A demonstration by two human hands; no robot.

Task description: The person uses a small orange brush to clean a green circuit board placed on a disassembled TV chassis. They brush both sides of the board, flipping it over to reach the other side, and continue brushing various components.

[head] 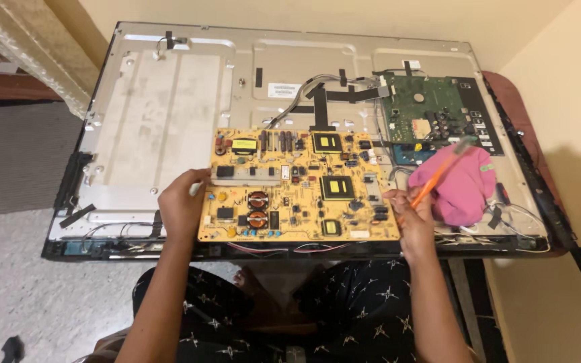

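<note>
A large yellow circuit board (297, 185) lies on the metal back of an opened flat television (169, 114). My left hand (183, 205) rests on the board's left edge, fingers curled against it. At the board's right edge my right hand (411, 215) grips an orange-handled tool (438, 171), blurred, pointing up and to the right. What the tool's tip looks like I cannot make out.
A green circuit board (425, 111) sits at the upper right of the panel, with black and grey cables (317, 91) running to it. A pink cloth (462, 188) lies beside my right hand. The television rests on a reddish table (516, 101) against cream walls.
</note>
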